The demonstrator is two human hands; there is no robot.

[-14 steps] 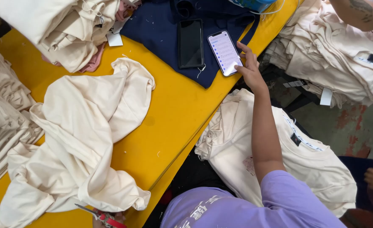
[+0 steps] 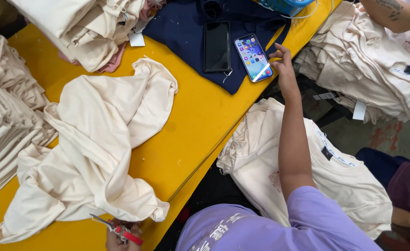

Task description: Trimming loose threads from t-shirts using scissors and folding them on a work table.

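Observation:
My right hand (image 2: pixel 285 69) reaches out over the yellow table's (image 2: pixel 200 135) edge, fingers spread and holding nothing, just right of a lit smartphone (image 2: pixel 253 56). That phone lies on a dark navy garment (image 2: pixel 186 32), next to a second phone with a dark screen (image 2: pixel 216 46). My left hand (image 2: pixel 119 234) is at the bottom edge, closed on small thread snips with a red handle (image 2: pixel 121 230), right beside a crumpled cream shirt (image 2: pixel 98 139) spread on the table.
Stacks of folded cream garments stand at the left (image 2: pixel 5 116), at the top (image 2: pixel 79 28) and off the table at the right (image 2: pixel 377 65). More cream shirts (image 2: pixel 344 181) lie on my lap. Another person's tattooed arm (image 2: pixel 395 14) shows at the top right.
My right hand's fingers have come off the lit phone's edge and now hover just beside it. The left hand and the cream shirt are unchanged.

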